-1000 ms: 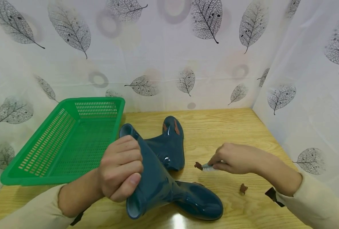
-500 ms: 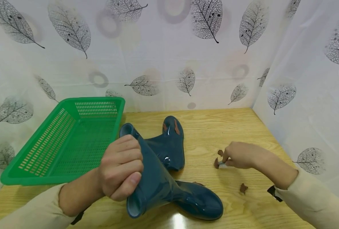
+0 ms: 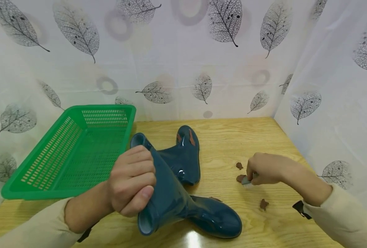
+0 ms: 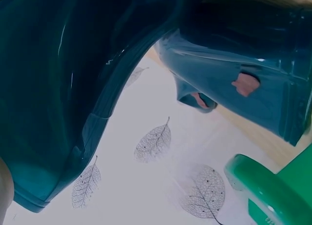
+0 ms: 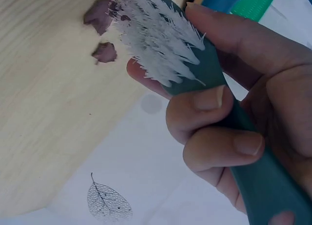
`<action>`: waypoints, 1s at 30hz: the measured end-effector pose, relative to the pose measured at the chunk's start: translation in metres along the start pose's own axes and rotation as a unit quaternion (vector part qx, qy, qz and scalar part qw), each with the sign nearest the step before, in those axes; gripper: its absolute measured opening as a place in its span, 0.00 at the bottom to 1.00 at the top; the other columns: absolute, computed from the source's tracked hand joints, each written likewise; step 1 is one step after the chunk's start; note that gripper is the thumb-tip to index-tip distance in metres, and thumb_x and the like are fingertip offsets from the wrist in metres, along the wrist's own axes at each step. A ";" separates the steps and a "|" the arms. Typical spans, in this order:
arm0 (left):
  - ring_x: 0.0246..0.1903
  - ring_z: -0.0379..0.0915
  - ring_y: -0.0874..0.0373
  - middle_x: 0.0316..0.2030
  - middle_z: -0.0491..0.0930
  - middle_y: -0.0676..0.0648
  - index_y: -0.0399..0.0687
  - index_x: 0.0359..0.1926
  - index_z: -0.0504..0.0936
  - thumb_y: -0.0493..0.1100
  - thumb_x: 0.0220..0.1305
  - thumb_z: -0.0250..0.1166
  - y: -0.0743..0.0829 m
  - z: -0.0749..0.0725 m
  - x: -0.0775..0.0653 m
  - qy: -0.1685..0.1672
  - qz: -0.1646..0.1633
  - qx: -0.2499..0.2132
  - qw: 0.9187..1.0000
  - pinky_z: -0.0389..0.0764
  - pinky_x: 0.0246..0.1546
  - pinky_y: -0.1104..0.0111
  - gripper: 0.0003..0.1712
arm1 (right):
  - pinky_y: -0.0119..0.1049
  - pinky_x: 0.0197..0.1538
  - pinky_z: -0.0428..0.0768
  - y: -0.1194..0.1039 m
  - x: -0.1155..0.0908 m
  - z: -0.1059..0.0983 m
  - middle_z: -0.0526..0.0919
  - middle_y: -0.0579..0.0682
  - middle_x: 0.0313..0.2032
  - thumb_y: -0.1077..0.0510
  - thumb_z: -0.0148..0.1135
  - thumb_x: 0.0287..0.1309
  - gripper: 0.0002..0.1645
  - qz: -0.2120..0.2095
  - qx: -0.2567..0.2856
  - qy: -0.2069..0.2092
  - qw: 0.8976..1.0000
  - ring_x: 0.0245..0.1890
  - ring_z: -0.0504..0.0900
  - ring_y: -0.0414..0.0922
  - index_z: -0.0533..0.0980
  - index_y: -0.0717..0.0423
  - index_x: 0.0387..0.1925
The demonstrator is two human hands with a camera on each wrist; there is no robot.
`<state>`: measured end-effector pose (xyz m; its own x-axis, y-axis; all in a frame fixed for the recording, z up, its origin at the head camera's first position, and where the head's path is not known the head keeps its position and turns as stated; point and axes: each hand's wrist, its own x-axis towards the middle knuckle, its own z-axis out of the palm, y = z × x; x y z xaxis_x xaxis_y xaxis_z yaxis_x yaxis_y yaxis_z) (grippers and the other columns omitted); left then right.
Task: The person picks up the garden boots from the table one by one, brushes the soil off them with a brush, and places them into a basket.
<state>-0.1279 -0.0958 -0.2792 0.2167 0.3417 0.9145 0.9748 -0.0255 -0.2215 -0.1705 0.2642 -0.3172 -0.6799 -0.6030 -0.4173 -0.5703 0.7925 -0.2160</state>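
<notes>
My left hand (image 3: pixel 132 181) grips the top of a dark blue rubber boot (image 3: pixel 171 196), whose foot points right. Behind it lies a second rubber boot (image 3: pixel 185 155) on its side, with reddish-brown patches (image 3: pixel 191 137) near the toe; another brown patch (image 4: pixel 246 84) shows on its shaft in the left wrist view. On the right, my right hand (image 3: pixel 268 168) holds a scrub brush with a green handle (image 5: pixel 263 181) and white bristles (image 5: pixel 158 37). The brush tip is right at a brown flake (image 3: pixel 240 178) on the table.
Two other brown flakes lie nearby, one just behind (image 3: pixel 239 165) and one nearer the front (image 3: pixel 264 204). A green plastic basket (image 3: pixel 129 137) stands at the left on the wooden table (image 3: pixel 233 137). A leaf-patterned curtain (image 3: pixel 177 62) encloses the back and sides.
My right hand has moved right with the brush, and the brown flake at its tip has shifted right too. The left hand and both boots stay in place.
</notes>
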 end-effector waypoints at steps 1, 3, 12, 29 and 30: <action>0.15 0.53 0.60 0.12 0.60 0.53 0.51 0.09 0.64 0.37 0.65 0.45 0.000 0.000 -0.001 0.000 -0.001 0.000 1.000 0.56 0.23 0.70 0.25 | 0.31 0.33 0.81 0.000 0.000 -0.001 0.87 0.42 0.33 0.60 0.72 0.55 0.05 -0.010 -0.005 0.008 1.000 0.27 0.81 0.34 0.89 0.46 0.32; 0.15 0.53 0.60 0.12 0.60 0.53 0.51 0.09 0.64 0.37 0.65 0.45 0.000 0.000 -0.001 0.002 0.001 -0.002 1.000 0.56 0.23 0.70 0.25 | 0.31 0.33 0.80 -0.001 -0.001 -0.004 0.87 0.40 0.33 0.58 0.71 0.57 0.03 -0.030 -0.017 0.030 0.999 0.28 0.80 0.33 0.88 0.46 0.32; 0.13 0.48 0.64 0.11 0.59 0.55 0.51 0.08 0.63 0.36 0.65 0.48 0.001 0.005 0.004 0.052 -0.011 -0.022 0.998 0.50 0.17 0.74 0.26 | 0.30 0.32 0.74 -0.003 0.002 -0.001 0.77 0.36 0.28 0.57 0.68 0.61 0.03 -0.090 -0.081 0.140 0.983 0.28 0.71 0.32 0.86 0.45 0.32; 0.13 0.45 0.62 0.11 0.57 0.53 0.50 0.08 0.61 0.36 0.65 0.51 -0.004 0.012 0.041 0.094 -0.015 0.008 0.995 0.46 0.15 0.73 0.26 | 0.32 0.35 0.79 -0.009 0.000 0.007 0.79 0.39 0.31 0.56 0.69 0.60 0.09 -0.065 -0.051 0.156 0.984 0.29 0.75 0.31 0.86 0.49 0.43; 0.12 0.46 0.61 0.11 0.58 0.53 0.49 0.08 0.61 0.37 0.65 0.51 -0.007 0.012 0.042 0.103 -0.012 0.011 0.995 0.47 0.14 0.73 0.27 | 0.32 0.35 0.79 -0.009 0.000 0.007 0.79 0.40 0.31 0.56 0.69 0.60 0.10 -0.066 -0.052 0.157 0.984 0.29 0.76 0.32 0.86 0.50 0.43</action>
<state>-0.1259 -0.0702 -0.2435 0.2008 0.1420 0.9693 0.9791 0.0022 -0.2031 -0.1619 0.2580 -0.3216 -0.6966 -0.7112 -0.0950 -0.6959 0.7019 -0.1518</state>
